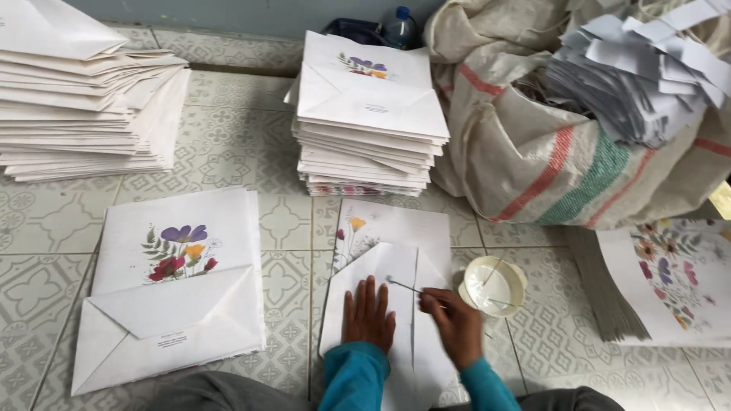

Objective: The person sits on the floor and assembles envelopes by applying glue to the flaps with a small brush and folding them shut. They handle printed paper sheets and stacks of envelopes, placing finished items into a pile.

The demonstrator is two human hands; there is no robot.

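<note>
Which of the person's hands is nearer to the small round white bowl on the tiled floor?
Right. The right hand, holding a thin stick, is just beside the small round white bowl; the left hand lies flat on the folded white paper, farther away.

Soft even daylight, faint shadows (slight overall blur).

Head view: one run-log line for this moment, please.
left hand flat on folded paper bag | right hand holds thin stick over flap | white bowl beside
</note>
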